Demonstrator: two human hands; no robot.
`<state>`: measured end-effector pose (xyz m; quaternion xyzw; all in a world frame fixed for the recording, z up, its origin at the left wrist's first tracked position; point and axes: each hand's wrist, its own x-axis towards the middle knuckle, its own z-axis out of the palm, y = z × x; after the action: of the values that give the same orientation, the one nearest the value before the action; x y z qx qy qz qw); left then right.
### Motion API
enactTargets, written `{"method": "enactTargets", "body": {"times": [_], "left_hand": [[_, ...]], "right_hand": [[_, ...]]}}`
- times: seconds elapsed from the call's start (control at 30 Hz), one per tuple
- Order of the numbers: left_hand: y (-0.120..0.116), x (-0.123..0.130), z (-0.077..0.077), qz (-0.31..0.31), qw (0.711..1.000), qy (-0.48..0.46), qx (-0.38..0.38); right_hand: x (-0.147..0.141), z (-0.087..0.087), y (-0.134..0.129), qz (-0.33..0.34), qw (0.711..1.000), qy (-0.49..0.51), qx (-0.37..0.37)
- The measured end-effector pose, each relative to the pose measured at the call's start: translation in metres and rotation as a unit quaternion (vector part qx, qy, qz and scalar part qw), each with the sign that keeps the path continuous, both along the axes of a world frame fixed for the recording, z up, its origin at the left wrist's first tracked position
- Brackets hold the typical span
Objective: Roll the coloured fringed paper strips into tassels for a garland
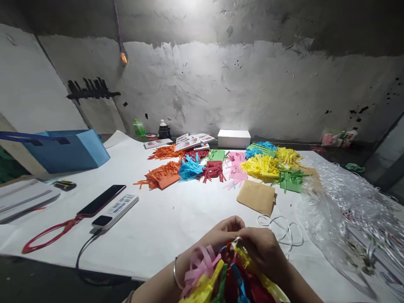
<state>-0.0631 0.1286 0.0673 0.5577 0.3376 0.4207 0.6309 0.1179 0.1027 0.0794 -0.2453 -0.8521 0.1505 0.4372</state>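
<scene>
My left hand (pixel 227 228) and my right hand (pixel 262 245) meet above the table's near edge, fingers curled together. Both are closed on the top of a bundle of coloured paper fringe (pixel 221 275), with pink, yellow, green, blue and dark red strips hanging down toward me. The exact finger grip on the bundle is partly hidden behind the hands. Loops of white cord (pixel 285 230) lie on the table just right of my right hand. A folded piece of brown paper (pixel 256 197) rests beyond my hands.
Piles of fringed paper, including orange (pixel 162 174), blue (pixel 191 167) and yellow (pixel 261 166), lie across the white table (pixel 151 235). On the left are a blue bag (pixel 72 151), a phone (pixel 102 200) and a cabled power bank (pixel 116 211). Clear plastic (pixel 328 214) covers the right side.
</scene>
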Motion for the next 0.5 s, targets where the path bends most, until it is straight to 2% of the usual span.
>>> {"method": "enactTargets", "body": {"times": [0.1,0.17,0.23,0.27,0.37,0.5], "left_hand": [[0.001,-0.025,0.022,0.101,0.992,0.044,0.068],[-0.008,-0.037,0.04,0.162,0.977,0.068,0.119],[-0.024,-0.036,0.054,0.162,0.958,0.129,0.199],[-0.032,-0.031,0.056,0.144,0.935,0.186,0.265],[-0.047,-0.007,0.051,0.094,0.846,0.32,0.416],[-0.042,0.005,0.038,0.068,0.784,0.37,0.494]], "right_hand": [[0.012,0.005,0.0,-0.076,0.997,-0.017,-0.014],[0.018,0.009,-0.001,-0.124,0.992,-0.023,-0.008],[0.018,0.01,-0.003,-0.156,0.987,-0.033,0.007],[0.016,0.009,-0.005,-0.163,0.986,-0.038,0.015],[0.01,0.008,-0.012,-0.145,0.989,-0.027,0.023],[0.011,0.012,-0.019,-0.082,0.994,-0.009,-0.066]]}}
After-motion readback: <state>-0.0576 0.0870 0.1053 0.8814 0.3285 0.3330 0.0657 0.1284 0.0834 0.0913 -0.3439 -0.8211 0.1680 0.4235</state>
